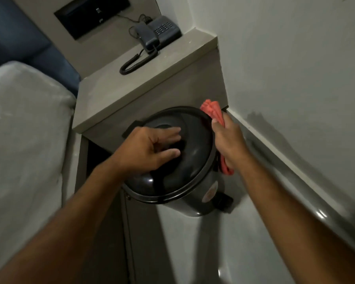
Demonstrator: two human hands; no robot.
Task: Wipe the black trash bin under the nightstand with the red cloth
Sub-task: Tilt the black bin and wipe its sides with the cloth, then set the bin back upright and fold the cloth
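The black trash bin (195, 160) stands on the floor in front of the nightstand (115, 93), its round domed lid facing up. My left hand (150, 148) rests on top of the lid with fingers spread, holding nothing. My right hand (228, 140) is at the bin's right side, closed around the red cloth (212, 110). The cloth pokes out above my fist and hangs out below it, pressed against the bin's right edge.
A dark corded telephone (158, 32) sits on the nightstand top. A bed with white sheet (25, 130) lies to the left. The white wall and baseboard (275, 148) run close along the right. Glossy floor (203, 242) lies below the bin.
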